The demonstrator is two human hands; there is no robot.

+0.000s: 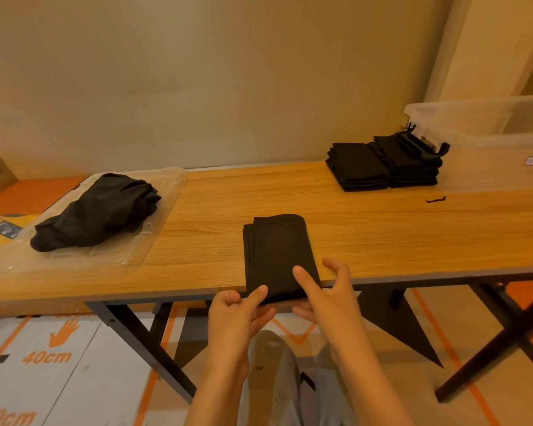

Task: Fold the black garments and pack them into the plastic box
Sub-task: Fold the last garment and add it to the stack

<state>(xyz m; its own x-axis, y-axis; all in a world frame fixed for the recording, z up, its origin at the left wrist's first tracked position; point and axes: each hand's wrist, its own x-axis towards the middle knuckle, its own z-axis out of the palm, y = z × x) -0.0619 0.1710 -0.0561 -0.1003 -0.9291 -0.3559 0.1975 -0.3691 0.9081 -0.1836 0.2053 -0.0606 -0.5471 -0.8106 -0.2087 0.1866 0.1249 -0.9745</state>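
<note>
The near hem of the folded black garment is hidden under both hands where it overhangs the table front edge. The left hand pinches it, thumb on top; the right hand grips it just beside, its lower fingers out of sight beneath. Far right of that garment, the plastic box is cut off by the frame, two folded stacks against it. Bare wood lies between. Far left, a loose black pile sits on a clear lid.
</note>
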